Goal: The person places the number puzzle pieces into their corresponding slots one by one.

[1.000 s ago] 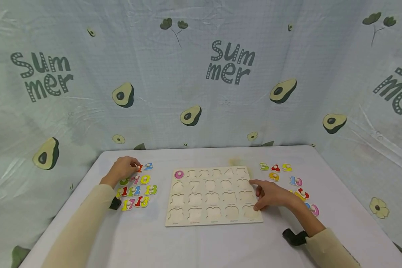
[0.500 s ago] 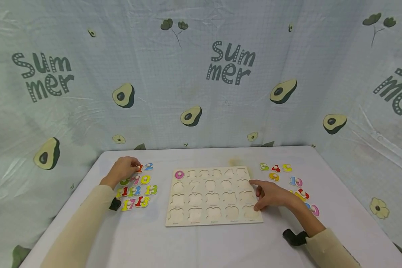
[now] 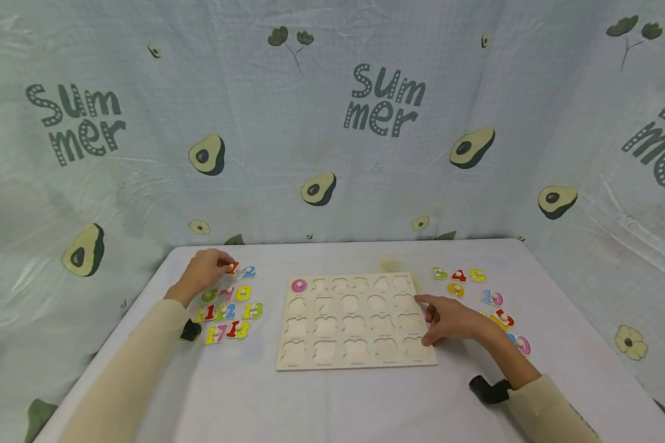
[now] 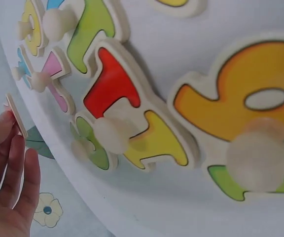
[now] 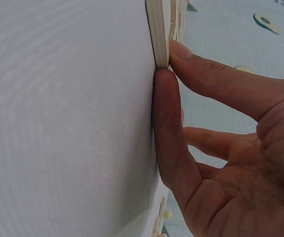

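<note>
My left hand point(image 3: 202, 271) pinches a red number 1 puzzle piece point(image 3: 233, 268) at the far left of the table. In the left wrist view the piece point(image 4: 17, 116) shows edge-on between thumb and fingers, raised off the tabletop. Just right of it lies a blue number 2 piece point(image 3: 249, 272). My right hand point(image 3: 451, 320) rests at the right edge of a wooden number board point(image 3: 356, 368), thumb and index finger spread along it. The right wrist view has one fingertip point(image 5: 167, 86) against the board's side. A pink 0 point(image 3: 298, 285) sits in the board's top-left recess.
Several number pieces lie in rows below the left hand, including a yellow-green 13 point(image 3: 252, 310) and a 17 point(image 3: 215, 333). More lie to the right, such as a green 3 point(image 3: 439, 273) and a 10 point(image 3: 492, 298). A printed curtain point(image 3: 332, 123) stands behind the table.
The left hand has lifted the red number 1 piece slightly up from beside the number 2. The right hand stays at the board's edge.
</note>
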A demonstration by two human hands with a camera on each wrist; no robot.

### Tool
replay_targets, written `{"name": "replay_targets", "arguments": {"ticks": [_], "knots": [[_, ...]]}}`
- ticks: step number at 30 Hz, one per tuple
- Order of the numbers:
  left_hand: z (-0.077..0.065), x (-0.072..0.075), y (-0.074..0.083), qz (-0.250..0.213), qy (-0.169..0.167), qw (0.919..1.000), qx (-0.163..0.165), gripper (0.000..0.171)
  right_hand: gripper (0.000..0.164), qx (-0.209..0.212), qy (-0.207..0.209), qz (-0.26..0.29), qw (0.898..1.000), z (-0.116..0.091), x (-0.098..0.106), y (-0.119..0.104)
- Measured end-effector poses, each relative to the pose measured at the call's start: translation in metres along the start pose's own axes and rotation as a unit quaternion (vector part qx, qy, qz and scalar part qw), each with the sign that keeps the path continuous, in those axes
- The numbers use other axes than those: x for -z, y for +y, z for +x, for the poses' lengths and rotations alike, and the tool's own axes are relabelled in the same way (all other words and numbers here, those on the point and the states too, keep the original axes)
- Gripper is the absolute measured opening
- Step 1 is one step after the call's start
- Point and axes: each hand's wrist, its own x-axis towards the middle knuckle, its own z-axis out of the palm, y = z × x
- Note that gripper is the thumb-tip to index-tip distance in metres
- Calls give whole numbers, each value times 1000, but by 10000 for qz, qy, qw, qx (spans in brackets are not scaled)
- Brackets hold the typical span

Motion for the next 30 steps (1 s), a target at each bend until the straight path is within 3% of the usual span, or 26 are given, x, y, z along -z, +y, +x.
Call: {"name": "replay_targets", "arguments": {"ticks": [15, 24, 30], "knots": [[8, -5, 11, -117, 369, 9990, -233, 25, 88, 102, 21, 111, 9999, -2, 0, -1], [10, -9, 23, -103, 596, 9961, -649, 22, 89, 12, 58, 101, 9999, 0, -1, 0], [12, -15, 36, -130, 679, 9944, -796, 21, 88, 179, 21, 61, 9998, 0, 1, 1]]}}
